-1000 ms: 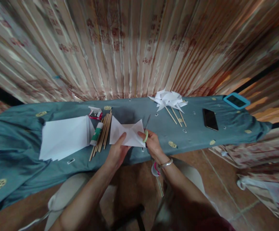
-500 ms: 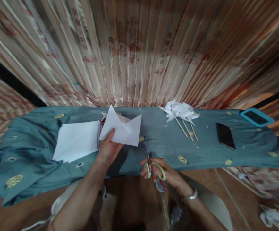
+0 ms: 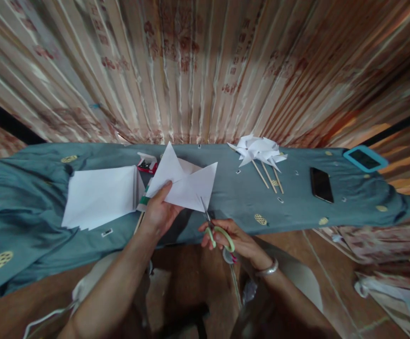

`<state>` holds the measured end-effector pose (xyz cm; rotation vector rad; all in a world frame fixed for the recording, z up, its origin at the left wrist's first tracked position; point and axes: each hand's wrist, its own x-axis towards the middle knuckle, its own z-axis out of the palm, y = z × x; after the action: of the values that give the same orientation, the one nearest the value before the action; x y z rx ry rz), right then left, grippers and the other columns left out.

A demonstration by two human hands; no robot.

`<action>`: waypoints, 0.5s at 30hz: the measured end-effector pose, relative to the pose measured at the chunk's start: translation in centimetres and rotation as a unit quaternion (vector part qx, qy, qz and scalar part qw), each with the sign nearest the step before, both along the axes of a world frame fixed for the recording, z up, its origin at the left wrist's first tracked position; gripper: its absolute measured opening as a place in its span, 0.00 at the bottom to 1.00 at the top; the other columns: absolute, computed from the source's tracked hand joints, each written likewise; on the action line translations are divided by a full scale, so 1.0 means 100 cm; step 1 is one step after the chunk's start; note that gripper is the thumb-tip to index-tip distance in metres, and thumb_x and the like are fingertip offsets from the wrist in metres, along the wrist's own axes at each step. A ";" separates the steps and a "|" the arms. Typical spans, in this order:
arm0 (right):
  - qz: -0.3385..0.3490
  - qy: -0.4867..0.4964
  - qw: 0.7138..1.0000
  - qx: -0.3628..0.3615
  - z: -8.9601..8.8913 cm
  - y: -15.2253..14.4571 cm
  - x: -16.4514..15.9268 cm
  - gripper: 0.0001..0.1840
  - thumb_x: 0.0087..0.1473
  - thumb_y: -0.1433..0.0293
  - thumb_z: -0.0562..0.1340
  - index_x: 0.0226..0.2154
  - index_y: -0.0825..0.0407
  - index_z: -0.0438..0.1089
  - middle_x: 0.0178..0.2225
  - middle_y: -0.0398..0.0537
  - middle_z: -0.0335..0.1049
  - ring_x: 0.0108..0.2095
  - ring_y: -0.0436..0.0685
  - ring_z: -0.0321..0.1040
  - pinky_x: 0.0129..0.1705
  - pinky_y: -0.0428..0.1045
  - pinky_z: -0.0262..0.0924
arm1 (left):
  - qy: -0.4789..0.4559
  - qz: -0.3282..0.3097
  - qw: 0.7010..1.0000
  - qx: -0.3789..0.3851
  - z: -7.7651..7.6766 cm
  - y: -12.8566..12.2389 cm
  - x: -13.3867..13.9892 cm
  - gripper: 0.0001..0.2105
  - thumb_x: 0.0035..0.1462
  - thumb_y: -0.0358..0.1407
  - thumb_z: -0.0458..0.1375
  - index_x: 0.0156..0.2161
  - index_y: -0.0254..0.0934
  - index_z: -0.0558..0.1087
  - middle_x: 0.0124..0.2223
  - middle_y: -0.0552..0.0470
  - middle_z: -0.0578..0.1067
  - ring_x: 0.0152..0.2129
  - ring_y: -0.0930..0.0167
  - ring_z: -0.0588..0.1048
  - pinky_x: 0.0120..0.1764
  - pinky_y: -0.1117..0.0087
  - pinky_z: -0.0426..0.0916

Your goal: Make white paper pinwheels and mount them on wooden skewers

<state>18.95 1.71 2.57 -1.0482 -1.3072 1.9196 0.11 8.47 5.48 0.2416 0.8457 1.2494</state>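
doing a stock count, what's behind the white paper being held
Part of a green tube and a stick end show left of the paper. Their rest is covered by paper and left grip; anything else there cannot be seen.

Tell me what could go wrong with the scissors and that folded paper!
The scissors point at the folded paper, near its corner, so a cut could go crooked. Only the left hand grips the paper, so it might bend or slip. If the scissors stray toward that hand, they might nick its fingers.
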 end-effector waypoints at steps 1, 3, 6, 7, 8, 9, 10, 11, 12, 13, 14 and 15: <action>0.005 0.000 1.000 -0.002 -0.001 0.001 0.001 0.30 0.47 0.48 0.64 0.43 0.54 0.70 0.30 0.48 0.74 0.27 0.49 0.66 0.30 0.45 0.59 | 0.001 -0.001 1.000 0.000 0.001 0.000 0.000 0.10 0.58 0.30 0.52 0.42 0.31 0.73 0.35 0.47 0.80 0.40 0.65 0.78 0.46 0.65 0.73; 0.016 -0.004 1.000 0.001 -0.003 0.002 0.002 0.30 0.47 0.48 0.64 0.43 0.54 0.70 0.31 0.48 0.73 0.27 0.49 0.66 0.29 0.45 0.60 | 0.004 -0.003 1.000 -0.001 0.002 -0.001 0.000 0.10 0.59 0.31 0.51 0.40 0.31 0.73 0.34 0.47 0.80 0.39 0.65 0.78 0.45 0.66 0.73; 0.022 -0.016 0.999 0.019 -0.006 0.002 0.003 0.29 0.48 0.48 0.64 0.42 0.54 0.70 0.32 0.48 0.73 0.28 0.49 0.67 0.30 0.45 0.61 | 0.007 -0.002 1.000 -0.003 0.004 0.000 -0.002 0.10 0.60 0.31 0.50 0.40 0.33 0.74 0.32 0.49 0.80 0.38 0.66 0.78 0.44 0.67 0.73; 0.023 -0.018 0.999 0.023 -0.006 0.002 0.004 0.29 0.48 0.48 0.63 0.42 0.54 0.70 0.32 0.48 0.73 0.28 0.50 0.67 0.30 0.45 0.61 | 0.006 -0.001 1.000 0.000 0.003 0.000 -0.003 0.10 0.60 0.31 0.50 0.40 0.33 0.73 0.32 0.49 0.80 0.37 0.66 0.78 0.44 0.67 0.73; 0.024 -0.020 0.999 0.025 -0.006 0.002 0.004 0.28 0.49 0.49 0.63 0.42 0.54 0.70 0.32 0.49 0.73 0.28 0.50 0.67 0.30 0.45 0.61 | 0.006 -0.001 1.000 0.005 0.003 0.000 -0.003 0.10 0.59 0.31 0.50 0.41 0.33 0.73 0.32 0.49 0.80 0.37 0.67 0.79 0.44 0.66 0.73; 0.024 -0.019 0.999 0.025 -0.006 0.002 0.005 0.28 0.49 0.49 0.63 0.42 0.54 0.70 0.32 0.48 0.73 0.28 0.50 0.67 0.31 0.45 0.61 | 0.005 -0.001 1.000 0.009 0.002 0.000 -0.004 0.10 0.59 0.31 0.51 0.41 0.33 0.73 0.32 0.49 0.80 0.36 0.66 0.79 0.45 0.66 0.73; 0.025 -0.017 0.999 0.025 -0.006 0.002 0.005 0.29 0.49 0.49 0.63 0.43 0.54 0.70 0.32 0.48 0.73 0.28 0.49 0.67 0.31 0.45 0.62 | 0.004 -0.002 1.000 0.013 0.001 0.000 -0.004 0.10 0.59 0.31 0.51 0.41 0.32 0.73 0.33 0.49 0.80 0.36 0.66 0.79 0.45 0.65 0.73; 0.027 -0.014 0.999 0.024 -0.006 0.002 0.005 0.29 0.48 0.48 0.63 0.43 0.54 0.70 0.31 0.48 0.73 0.28 0.49 0.67 0.32 0.45 0.62 | 0.003 -0.005 1.000 0.016 0.000 0.000 -0.004 0.10 0.59 0.31 0.51 0.41 0.32 0.74 0.33 0.48 0.80 0.35 0.66 0.79 0.45 0.65 0.73; 0.028 -0.013 0.999 0.022 -0.005 0.002 0.005 0.30 0.48 0.48 0.64 0.44 0.54 0.70 0.31 0.47 0.73 0.28 0.49 0.67 0.32 0.45 0.62 | 0.003 -0.009 1.000 0.018 -0.001 0.000 -0.004 0.10 0.59 0.31 0.52 0.41 0.31 0.74 0.33 0.47 0.80 0.34 0.66 0.79 0.45 0.65 0.73; 0.029 -0.011 0.999 0.020 -0.005 0.002 0.005 0.30 0.47 0.48 0.64 0.44 0.54 0.70 0.31 0.47 0.73 0.27 0.49 0.67 0.33 0.45 0.62 | 0.003 -0.012 1.000 0.018 -0.001 0.000 -0.004 0.10 0.59 0.31 0.52 0.40 0.31 0.74 0.33 0.47 0.80 0.34 0.66 0.79 0.45 0.65 0.73; 0.030 -0.011 0.999 0.018 -0.005 0.002 0.005 0.31 0.47 0.48 0.64 0.44 0.54 0.70 0.31 0.47 0.72 0.27 0.48 0.67 0.33 0.45 0.62 | 0.004 -0.013 1.000 0.018 -0.001 0.000 -0.004 0.10 0.59 0.31 0.52 0.40 0.30 0.74 0.33 0.47 0.80 0.34 0.66 0.79 0.44 0.66 0.73; 0.030 -0.011 0.999 0.019 -0.005 0.003 0.005 0.31 0.47 0.48 0.64 0.44 0.55 0.70 0.30 0.47 0.72 0.27 0.48 0.66 0.33 0.46 0.63 | 0.004 -0.015 1.000 0.018 -0.001 0.000 -0.004 0.10 0.59 0.31 0.52 0.39 0.30 0.74 0.33 0.46 0.80 0.34 0.66 0.79 0.44 0.66 0.73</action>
<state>19.40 1.99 2.10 -1.0253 -1.3957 1.9246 -0.24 8.43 5.38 0.2875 0.8249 1.2364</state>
